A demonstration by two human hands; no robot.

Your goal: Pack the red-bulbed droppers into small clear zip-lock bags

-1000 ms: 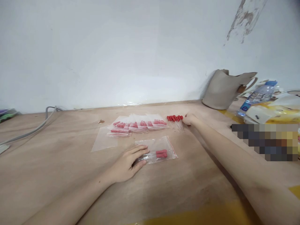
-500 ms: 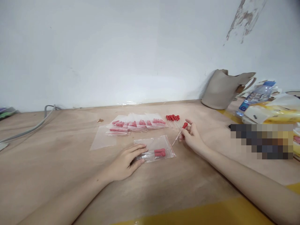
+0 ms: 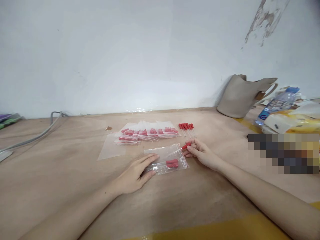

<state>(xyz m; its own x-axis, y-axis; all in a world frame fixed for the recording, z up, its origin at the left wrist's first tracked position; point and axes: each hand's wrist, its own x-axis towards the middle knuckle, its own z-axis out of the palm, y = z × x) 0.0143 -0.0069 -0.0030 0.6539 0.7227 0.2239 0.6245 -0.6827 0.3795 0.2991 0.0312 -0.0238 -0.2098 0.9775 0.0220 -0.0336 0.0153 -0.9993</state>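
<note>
A clear zip bag (image 3: pixel 162 151) lies flat on the table with red-bulbed glass droppers (image 3: pixel 172 163) inside; their exact number is hard to make out. Across its left end rests my left hand (image 3: pixel 133 173), fingers stretched out and thumb apart, touching the plastic. At the bag's right, red-lined end, my right hand (image 3: pixel 202 153) pinches another dropper (image 3: pixel 185 146) by its red bulb. This dropper's glass tip points left and lies within the bag's outline, seemingly in its mouth. Beyond my right hand lie several loose droppers (image 3: pixel 186 126) in a row, bulbs away from me.
Several filled zip bags (image 3: pixel 147 131) overlap in a row behind, with a flat translucent bag (image 3: pixel 111 148) at their left. A grey cable (image 3: pixel 37 136) runs along the left. To the right stand a beige bag (image 3: pixel 235 96), a water bottle (image 3: pixel 277 105) and a yellow-white packet (image 3: pixel 295 121).
My right hand has moved left and toward me, bringing the dropper from beside the bag to its right end, with the tip now over or inside it. My left hand stays put.
</note>
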